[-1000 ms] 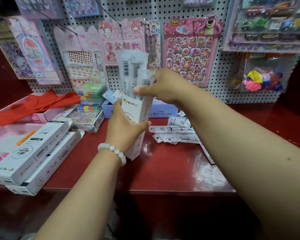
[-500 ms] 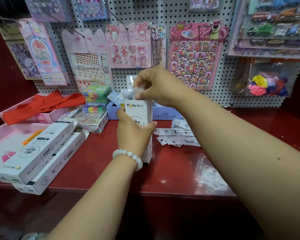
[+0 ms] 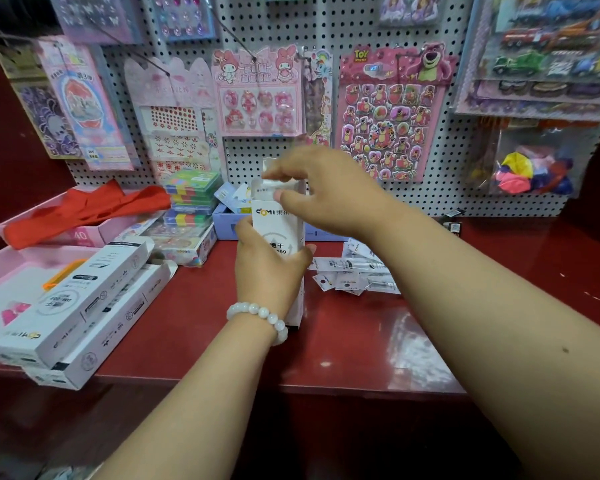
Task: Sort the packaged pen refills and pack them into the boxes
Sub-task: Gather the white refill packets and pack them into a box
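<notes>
Two long white boxes [image 3: 66, 313] lie stacked at the near left edge of the red counter [image 3: 194, 323], one resting on the other, both angled toward the back. Just behind them sits a pink tray [image 3: 0, 268] with an orange strip inside it. Near the middle, the left hand [image 3: 269, 268], with a white bead bracelet [image 3: 258, 315] at its wrist, wraps its fingers and thumb round an upright white box [image 3: 284, 230], whose foot stands on the counter. The right hand [image 3: 329, 194] reaches in from the right to the open top of that box, thumb and fingertips pinched at the top flaps; whether it grips a refill packet there I cannot tell, as the hand is blurred. Just right of the upright box, partly behind the right forearm, a loose pile of packaged pen refills [image 3: 354, 275] lies flat on the counter.

Farther back, a pale blue open box [image 3: 224, 216] holds small cards, touching a stack of coloured flat cases [image 3: 191, 195] to its left. Left again, red cloth [image 3: 80, 211] drapes over a pink box [image 3: 84, 233]. A white pegboard [image 3: 326, 26] forms the back wall, hung with sticker sheets: a pink bear sheet [image 3: 392, 112], a pink rabbit-character card [image 3: 260, 91], toy vehicle packs [image 3: 548, 53] and a bag of balloons [image 3: 534, 171] at the right.
</notes>
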